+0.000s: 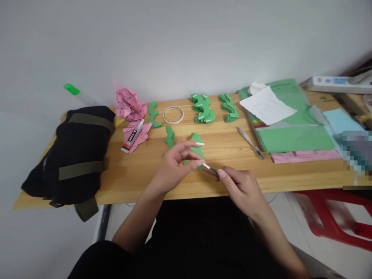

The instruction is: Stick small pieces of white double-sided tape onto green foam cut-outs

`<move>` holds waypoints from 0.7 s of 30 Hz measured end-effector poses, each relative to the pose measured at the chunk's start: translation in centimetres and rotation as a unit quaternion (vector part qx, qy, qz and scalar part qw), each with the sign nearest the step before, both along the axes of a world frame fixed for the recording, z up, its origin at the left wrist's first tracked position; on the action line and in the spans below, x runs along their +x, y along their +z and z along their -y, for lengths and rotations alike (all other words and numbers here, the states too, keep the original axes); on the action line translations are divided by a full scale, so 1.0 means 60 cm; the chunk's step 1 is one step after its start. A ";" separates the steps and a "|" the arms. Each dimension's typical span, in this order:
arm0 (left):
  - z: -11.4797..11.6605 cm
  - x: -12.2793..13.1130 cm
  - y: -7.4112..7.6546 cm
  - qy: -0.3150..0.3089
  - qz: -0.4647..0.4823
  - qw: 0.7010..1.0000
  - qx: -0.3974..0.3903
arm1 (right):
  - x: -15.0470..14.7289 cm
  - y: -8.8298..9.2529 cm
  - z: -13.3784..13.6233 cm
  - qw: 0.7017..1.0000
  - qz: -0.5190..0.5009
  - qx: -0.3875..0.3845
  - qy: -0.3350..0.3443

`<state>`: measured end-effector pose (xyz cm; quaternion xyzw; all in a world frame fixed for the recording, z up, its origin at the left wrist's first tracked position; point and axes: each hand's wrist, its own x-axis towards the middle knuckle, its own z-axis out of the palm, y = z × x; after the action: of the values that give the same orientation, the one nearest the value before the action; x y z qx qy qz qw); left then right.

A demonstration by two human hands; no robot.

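My right hand [240,186] grips a dark, slim tool like tweezers [214,172], pointing left toward my other hand. At its tip lies a small white strip of tape [206,166], which the thumb of my left hand [177,166] meets, pinched with a finger behind. A second white strip [200,144] shows at my left index fingertip. Beneath the left fingers is a green wavy-edged paper piece [197,138], partly hidden. Left of it lies another green wavy piece [169,136], its lower end behind the hand.
A tape roll [173,123], green paper stacks with white strips [202,108], a plain green stack [229,107] and pink scraps [130,104] line the back. A glue tube [133,136], black bag [78,155], pen [250,142], green sheets [296,139] and red stool [328,217] stand around.
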<state>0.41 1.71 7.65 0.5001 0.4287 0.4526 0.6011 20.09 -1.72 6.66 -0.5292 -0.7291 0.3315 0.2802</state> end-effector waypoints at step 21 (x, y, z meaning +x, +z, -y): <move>0.012 -0.010 -0.015 -0.040 -0.256 0.948 0.185 | 0.021 -0.001 -0.012 0.990 0.089 -0.075 0.075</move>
<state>-0.16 0.99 6.76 0.7182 0.4567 0.3563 0.3856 21.37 -0.98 6.63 -0.5199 -0.7620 0.3569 0.1475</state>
